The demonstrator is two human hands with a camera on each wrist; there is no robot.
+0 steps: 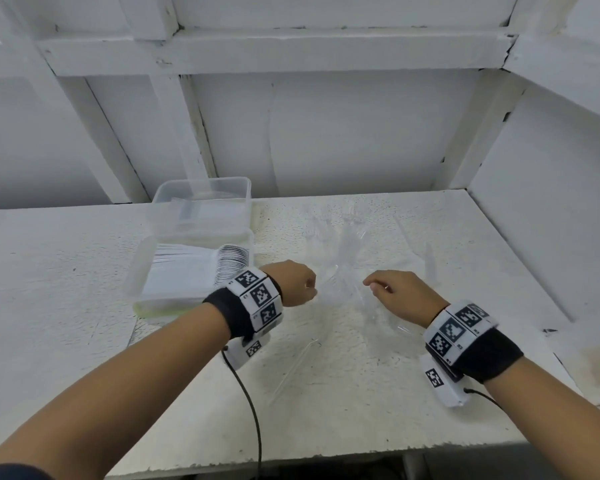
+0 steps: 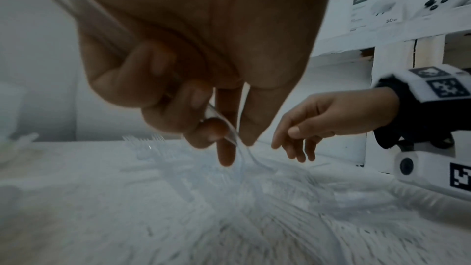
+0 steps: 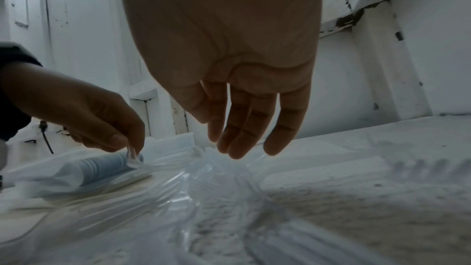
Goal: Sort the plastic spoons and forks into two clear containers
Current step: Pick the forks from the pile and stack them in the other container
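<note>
- Nearest, a single clear utensil (image 1: 293,365) lies alone on the white table (image 1: 361,420), between the two forearms.
- Next, the left hand (image 1: 293,284) pinches a clear plastic spoon (image 2: 230,134) between thumb and fingers, just above the pile of clear cutlery (image 1: 354,258).
- Beside it, the right hand (image 1: 400,294) hangs over the pile, fingers loose and slightly apart, holding nothing.
- Left of the hands, the near container (image 1: 142,268) holds stacked spoons (image 1: 229,265).
- Farthest, the far container (image 1: 201,206) stands touching it; its contents are unclear.

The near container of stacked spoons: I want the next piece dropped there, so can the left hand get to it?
Probably yes: the left hand is beside the near container, whose top is open.
</note>
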